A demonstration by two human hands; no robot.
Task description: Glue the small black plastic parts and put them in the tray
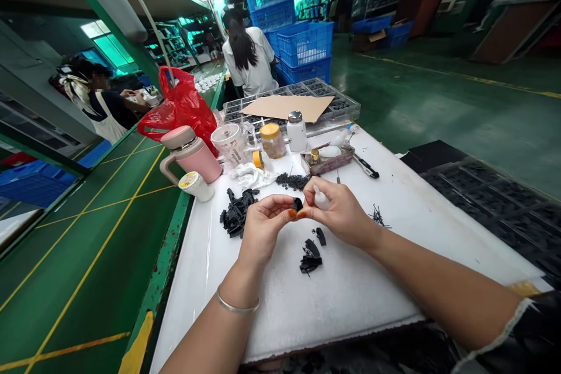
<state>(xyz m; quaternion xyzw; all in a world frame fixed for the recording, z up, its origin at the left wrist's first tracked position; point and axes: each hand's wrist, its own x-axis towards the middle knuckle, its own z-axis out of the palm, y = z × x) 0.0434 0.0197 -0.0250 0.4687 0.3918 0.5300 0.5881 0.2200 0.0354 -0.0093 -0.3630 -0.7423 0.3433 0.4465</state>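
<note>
My left hand (pixel 266 223) pinches a small curved black plastic part (pixel 297 204) between thumb and fingers. Tucked in my right hand (pixel 339 210) is a small white squeeze bottle (pixel 321 198), while the thumb tip meets the black part. A heap of black plastic parts (pixel 236 210) lies left of my hands, and a few more black parts (pixel 311 256) rest on the white tabletop (pixel 350 292) just below them. Tiny black pieces (pixel 293 181) are piled behind my fingers. Thin black pins (pixel 379 216) lie beyond my right wrist.
Along the back stand a pink thermos (pixel 197 158), a clear mug (pixel 230 143), a yellow-lidded jar (pixel 272 141), a white dispenser bottle (pixel 297 131) and a small tray (pixel 328 162). A utility knife (pixel 367 167) lies at right. Two people sit beyond, near blue crates (pixel 304 47).
</note>
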